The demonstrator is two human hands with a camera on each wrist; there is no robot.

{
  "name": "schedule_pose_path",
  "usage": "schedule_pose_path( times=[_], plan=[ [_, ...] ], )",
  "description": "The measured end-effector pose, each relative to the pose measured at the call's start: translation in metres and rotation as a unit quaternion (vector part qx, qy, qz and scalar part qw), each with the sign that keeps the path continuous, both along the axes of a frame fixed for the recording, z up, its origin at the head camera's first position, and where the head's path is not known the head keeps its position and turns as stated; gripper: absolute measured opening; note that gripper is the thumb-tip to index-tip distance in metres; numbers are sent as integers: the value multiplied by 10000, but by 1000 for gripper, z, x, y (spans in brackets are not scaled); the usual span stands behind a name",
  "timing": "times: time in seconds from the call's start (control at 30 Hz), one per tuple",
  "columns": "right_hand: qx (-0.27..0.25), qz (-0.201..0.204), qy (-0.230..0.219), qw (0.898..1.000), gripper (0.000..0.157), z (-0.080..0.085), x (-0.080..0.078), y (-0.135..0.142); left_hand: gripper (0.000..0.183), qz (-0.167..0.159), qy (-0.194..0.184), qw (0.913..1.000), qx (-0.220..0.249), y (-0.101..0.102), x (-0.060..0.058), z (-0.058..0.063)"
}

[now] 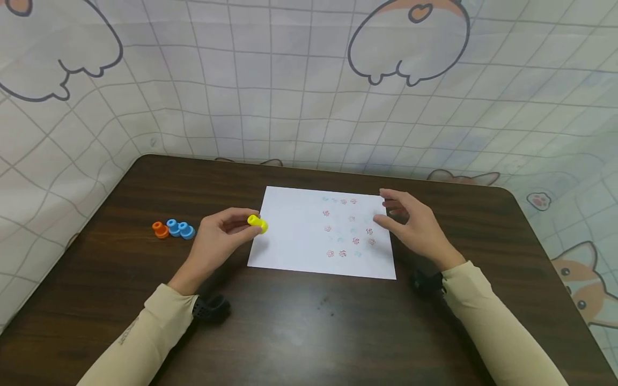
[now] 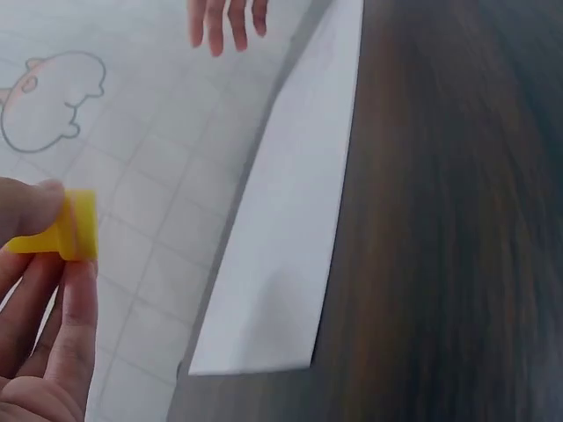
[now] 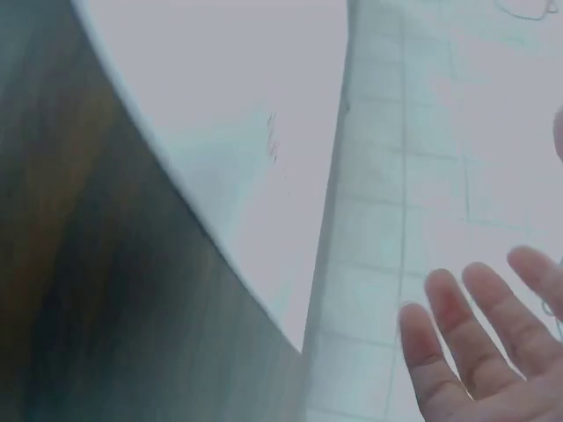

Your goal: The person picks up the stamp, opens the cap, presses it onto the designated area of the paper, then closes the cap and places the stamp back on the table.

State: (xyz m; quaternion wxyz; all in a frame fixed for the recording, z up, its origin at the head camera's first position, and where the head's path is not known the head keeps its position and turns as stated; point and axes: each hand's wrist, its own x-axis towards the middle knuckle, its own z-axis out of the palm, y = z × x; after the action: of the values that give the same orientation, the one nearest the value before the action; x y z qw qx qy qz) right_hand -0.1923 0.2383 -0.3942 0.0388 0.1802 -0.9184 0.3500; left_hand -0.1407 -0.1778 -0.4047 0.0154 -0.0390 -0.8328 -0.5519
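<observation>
Fingers (image 1: 236, 213) of L hand (image 1: 214, 236) are pinching a yellow stamp (image 1: 258, 223) above the L edge of a white paper sheet (image 1: 289, 228).
Thumb is pressing one side, fingertips the other; L wrist cam is showing the stamp raised clear of the sheet. R hand (image 1: 420, 228) is hovering nr the sheet's R edge, its fingers relaxed & slightly spread. Small red & pale teal prints (image 1: 355, 241) are dotting the sheet's R half. 1 orange stamp (image 1: 160, 230) & 2 blue stamps (image 1: 186, 231) are standing close tog. on the dark wood-grain table (image 1: 299, 332), L of the L hand. Black wristbands (image 1: 211, 309) are sitting by beige sleeves (image 1: 140, 340).
</observation>
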Motion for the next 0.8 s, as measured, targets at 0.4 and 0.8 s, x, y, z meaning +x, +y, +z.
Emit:
schedule_pose_path(
  times=[0.4, 0.8],
  plan=[
    [-2617, 39, -885, 9611, 42, -6, 16, -8, 40, 20, -325, 9891, 1438, 28, -8, -3],
    [-3804, 144, -1722, 9085, 33, -1, 31, -20, 30, -195, -621, 9642, 2569, 60, -12, -9]
  ],
)
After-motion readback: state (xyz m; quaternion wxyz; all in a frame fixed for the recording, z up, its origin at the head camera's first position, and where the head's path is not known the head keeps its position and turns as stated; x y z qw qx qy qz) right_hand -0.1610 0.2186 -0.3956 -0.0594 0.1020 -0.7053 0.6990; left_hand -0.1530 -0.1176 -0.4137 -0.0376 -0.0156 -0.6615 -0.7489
